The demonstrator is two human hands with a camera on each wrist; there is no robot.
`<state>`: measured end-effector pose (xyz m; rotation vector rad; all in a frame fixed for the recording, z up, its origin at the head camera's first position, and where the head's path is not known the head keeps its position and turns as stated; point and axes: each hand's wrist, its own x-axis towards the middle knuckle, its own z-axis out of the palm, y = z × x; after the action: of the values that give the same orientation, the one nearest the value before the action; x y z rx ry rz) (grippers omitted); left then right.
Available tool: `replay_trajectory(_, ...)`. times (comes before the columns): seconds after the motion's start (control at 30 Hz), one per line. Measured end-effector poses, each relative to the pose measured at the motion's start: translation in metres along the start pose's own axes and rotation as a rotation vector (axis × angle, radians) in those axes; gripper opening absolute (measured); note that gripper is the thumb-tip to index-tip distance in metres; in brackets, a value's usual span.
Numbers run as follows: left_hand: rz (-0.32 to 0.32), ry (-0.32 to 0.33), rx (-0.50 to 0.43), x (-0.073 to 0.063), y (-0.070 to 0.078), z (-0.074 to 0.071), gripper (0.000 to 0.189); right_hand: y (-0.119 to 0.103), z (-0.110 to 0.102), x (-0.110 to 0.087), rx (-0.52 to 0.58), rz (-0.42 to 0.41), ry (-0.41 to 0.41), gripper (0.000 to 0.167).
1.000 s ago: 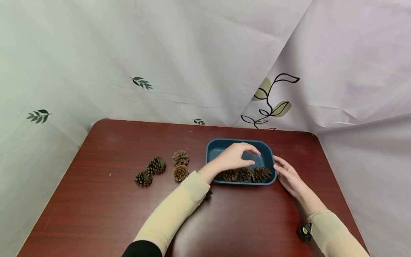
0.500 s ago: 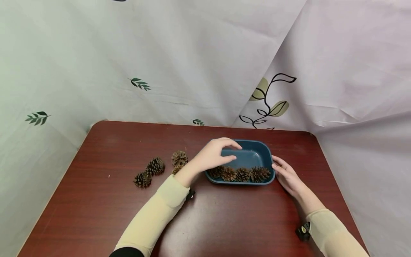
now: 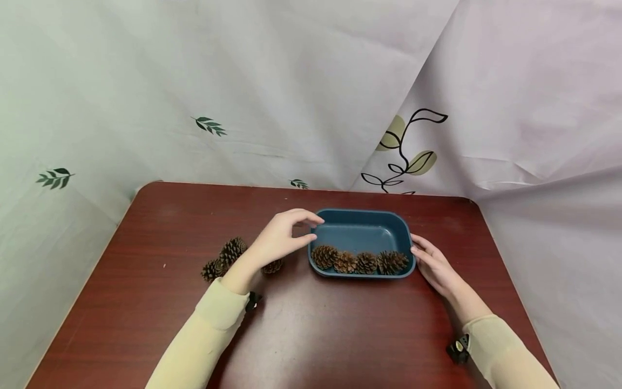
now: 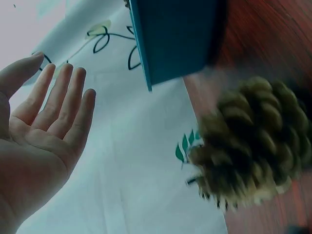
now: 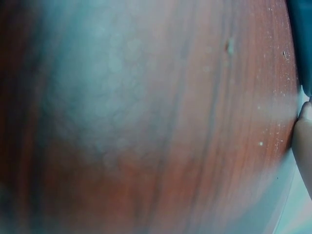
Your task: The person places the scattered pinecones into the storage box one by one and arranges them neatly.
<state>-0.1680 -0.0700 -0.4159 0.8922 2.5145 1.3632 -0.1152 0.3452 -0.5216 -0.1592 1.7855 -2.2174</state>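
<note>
Off-white cloth (image 3: pixel 291 92), greenish L, pinkish R, hangs behind & on both sides of reddish-brn table (image 3: pixel 369 335). Sm. dk-green sprigs (image 3: pixel 209 126) L & ctr.; blk-outlined vine (image 3: pixel 421 162) w/ olive leaves R of ctr. Table's far corners rounded; soft glare (image 3: pixel 284 329) toward front.

Blue tray (image 3: pixel 359 217): 1. Table (image 3: pixel 350 335) beneath the tray: 1. Pine cones (image 3: pixel 345 262) inside the tray: 4. Loose pine cones (image 3: pixel 232 251) left of the tray: 3 visible. Left hand (image 3: pixel 276 235), at the tray's left end: 1. Right hand (image 3: pixel 437 267), at its right end: 1. Green sprigs (image 3: pixel 209 126) on cloth (image 3: pixel 291 81) behind the tray: 3.
</note>
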Motion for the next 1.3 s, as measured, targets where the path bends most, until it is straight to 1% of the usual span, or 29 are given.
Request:
replay_trajectory(0.13,-0.025,0.031,0.007,-0.011,-0.007,-0.008,0.032,-0.001,0.0,0.001,0.001,0.002,-0.001,0.036)
replay_trajectory(0.23,-0.057,0.047,0.013,-0.021,-0.014,-0.011,0.032,0.0,0.001,0.001,0.005,0.003,-0.005,0.036)
replay_trajectory(0.37,-0.103,0.062,0.015,-0.033,-0.023,-0.014,0.031,0.0,0.001,0.002,0.011,0.001,-0.007,0.035)
replay_trajectory(0.43,-0.113,0.07,0.022,-0.038,-0.027,-0.015,0.03,-0.001,0.001,0.002,0.015,0.0,-0.005,0.035)
replay_trajectory(0.53,-0.119,0.088,0.052,-0.045,-0.031,-0.017,0.03,-0.001,0.001,0.001,0.017,0.003,-0.002,0.035)
replay_trajectory(0.8,-0.108,0.126,0.08,-0.06,-0.041,-0.02,0.033,0.001,0.0,0.0,0.016,0.009,0.005,0.035)
replay_trajectory(0.93,-0.12,0.126,0.108,-0.066,-0.045,-0.02,0.034,0.001,0.0,0.0,0.018,0.005,0.002,0.035)
replay_trajectory(1.13,-0.153,0.101,0.152,-0.076,-0.049,-0.018,0.039,0.001,0.001,0.0,0.009,0.01,0.004,0.035)
replay_trajectory(1.3,-0.163,0.097,0.18,-0.084,-0.055,-0.016,0.043,0.0,0.001,0.0,0.005,0.009,0.001,0.036)
